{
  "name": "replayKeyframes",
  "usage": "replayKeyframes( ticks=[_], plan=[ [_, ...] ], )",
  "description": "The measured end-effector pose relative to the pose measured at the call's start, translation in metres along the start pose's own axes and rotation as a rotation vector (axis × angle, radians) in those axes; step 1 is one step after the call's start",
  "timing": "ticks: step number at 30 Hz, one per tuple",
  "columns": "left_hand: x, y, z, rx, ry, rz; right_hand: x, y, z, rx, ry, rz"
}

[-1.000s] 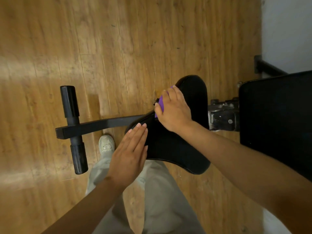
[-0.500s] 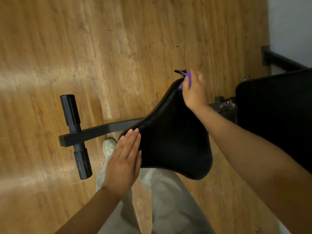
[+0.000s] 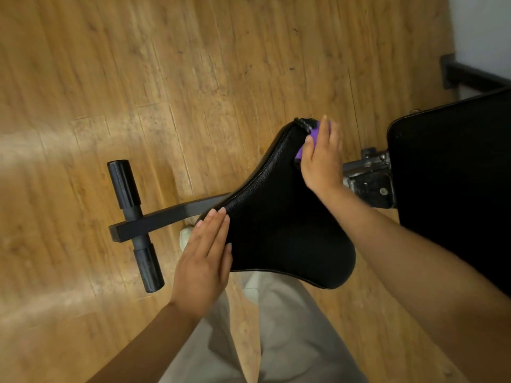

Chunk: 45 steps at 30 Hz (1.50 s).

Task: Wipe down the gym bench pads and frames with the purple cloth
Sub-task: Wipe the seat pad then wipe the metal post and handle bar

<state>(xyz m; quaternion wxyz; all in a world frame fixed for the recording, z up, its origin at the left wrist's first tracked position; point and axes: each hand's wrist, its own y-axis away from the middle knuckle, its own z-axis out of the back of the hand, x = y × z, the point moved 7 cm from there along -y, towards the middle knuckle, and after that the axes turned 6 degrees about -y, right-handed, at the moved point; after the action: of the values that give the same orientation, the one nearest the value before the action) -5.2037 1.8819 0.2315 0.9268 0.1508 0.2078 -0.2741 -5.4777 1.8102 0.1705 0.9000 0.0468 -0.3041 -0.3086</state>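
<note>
Pressing down on the far end of the black seat pad, the right hand lies over the purple cloth, which is bunched beneath the palm and fingers. Only slivers of the cloth show: one along the thumb side of the hand and one at the fingertips, by the pad's stitched far corner. The fingers are laid fairly straight across the cloth; whether they curl to grip it cannot be told, since the hand hides most of it. The cloth sits on the pad's top surface, close to its far edge.

At the pad's narrow front tip, the left hand rests flat with fingers straight and together, fingertips touching the pad's edge and holding nothing.

Under the pad, a black frame bar runs out to the left and ends at a crossbar carrying two black foam rollers, one on each side. To the right, a metal hinge bracket joins the seat to the black back pad. The bench stands on a wooden plank floor. Below the seat are the person's light trousers and a white shoe.
</note>
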Motion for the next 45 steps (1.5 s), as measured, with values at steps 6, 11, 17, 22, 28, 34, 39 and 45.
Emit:
replayKeyframes(
  ticks=[6, 11, 17, 22, 28, 34, 39, 45],
  plan=[
    [0.005, 0.001, 0.003, 0.02, -0.019, -0.067, 0.033, -0.02, -0.01, 0.039, 0.098, 0.151],
    [0.011, -0.001, 0.007, 0.038, -0.002, -0.173, 0.07, 0.049, -0.029, 0.163, 0.154, 0.423],
    [0.025, -0.002, 0.012, 0.035, 0.049, -0.31, 0.096, 0.117, -0.045, 0.151, 0.089, 0.434],
    [0.055, -0.01, 0.017, 0.078, 0.079, -0.302, 0.122, 0.131, -0.055, 0.141, 0.049, 0.412],
    [0.073, -0.023, 0.016, 0.176, 0.193, -0.373, 0.131, 0.171, -0.063, 0.092, -0.052, 0.419],
    [0.081, -0.054, 0.0, 0.476, 0.194, -0.662, 0.144, 0.194, -0.068, 0.178, 0.086, 0.547],
    [0.076, -0.08, -0.003, 0.528, 0.015, -0.887, 0.147, 0.207, -0.084, 0.263, 0.389, 0.709],
    [0.065, -0.083, -0.008, 0.54, -0.069, -1.011, 0.116, 0.247, -0.096, 0.25, 0.633, 0.813]
  ],
)
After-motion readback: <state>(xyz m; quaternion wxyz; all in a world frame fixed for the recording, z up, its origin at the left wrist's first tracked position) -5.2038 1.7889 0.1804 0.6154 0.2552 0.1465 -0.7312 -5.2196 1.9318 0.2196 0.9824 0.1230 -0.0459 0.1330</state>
